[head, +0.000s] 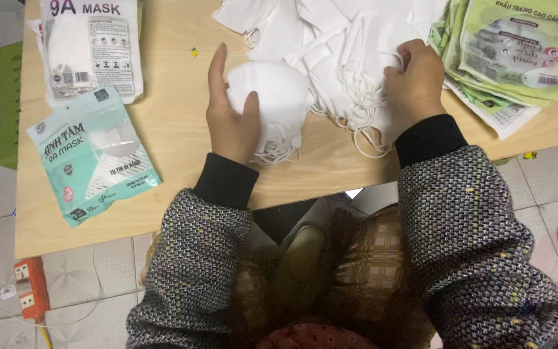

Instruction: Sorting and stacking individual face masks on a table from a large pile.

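Home-style packing spot, not a factory: low wooden table [163, 129] on pale tiled floor [550, 174], loose white masks [330, 39] piled far, empty green packets [518, 45] stacked right, filled packets [92, 155] left, orange power strip [30, 287] on floor near left.

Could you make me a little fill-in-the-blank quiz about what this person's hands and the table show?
1. The left hand holds a stack of ____ masks.
2. The right hand rests on the loose pile of masks, gripping their ear ____.
3. The teal packet lies to the person's ____.
4. The table is made of ____.

Missing words: white; loops; left; wood
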